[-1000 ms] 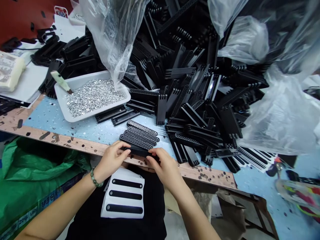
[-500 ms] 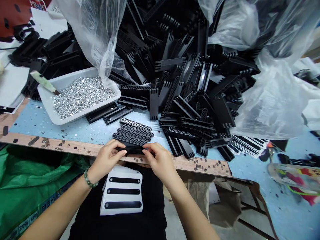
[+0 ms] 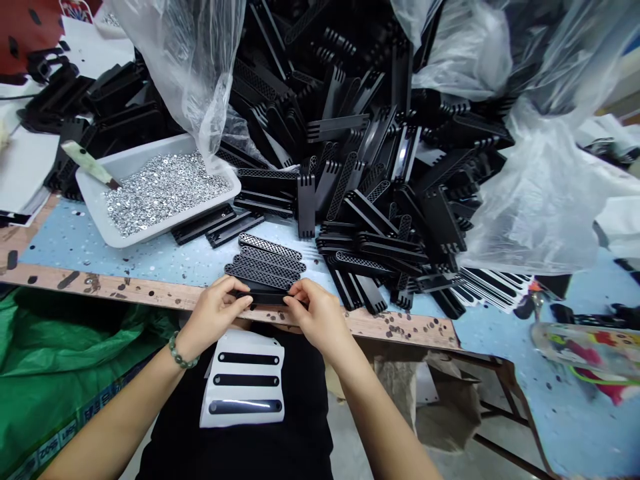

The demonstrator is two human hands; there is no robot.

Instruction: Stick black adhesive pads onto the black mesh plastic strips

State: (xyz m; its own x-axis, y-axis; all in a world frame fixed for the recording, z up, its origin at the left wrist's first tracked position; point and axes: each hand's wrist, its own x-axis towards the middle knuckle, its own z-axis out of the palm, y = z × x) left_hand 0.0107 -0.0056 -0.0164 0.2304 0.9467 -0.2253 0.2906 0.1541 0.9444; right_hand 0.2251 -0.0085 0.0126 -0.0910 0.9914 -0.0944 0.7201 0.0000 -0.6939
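A narrow black strip [image 3: 269,297] lies across the gap between my two hands, close to the table's front edge. My left hand [image 3: 216,313] pinches its left end between thumb and fingers. At the right end, my right hand [image 3: 316,312] grips it the same way. Just beyond my fingers, several black bars with lattice-patterned faces [image 3: 265,267] lie side by side. On my lap rests a white backing sheet [image 3: 243,417] bearing three black strips with rounded ends. Whether the held strip touches a bar beneath it is hard to make out.
A white tray [image 3: 117,240] of small silvery metal pieces stands at the left, with a brush-like tool [image 3: 90,165] leaning in it. Black slotted parts [image 3: 377,207] are heaped at the back. Clear plastic bags [image 3: 537,200] hang over the heap. More strip sheets [image 3: 495,288] lie right.
Both hands keep their pinch on the strip with hardly any movement. The whole view has shifted slightly.
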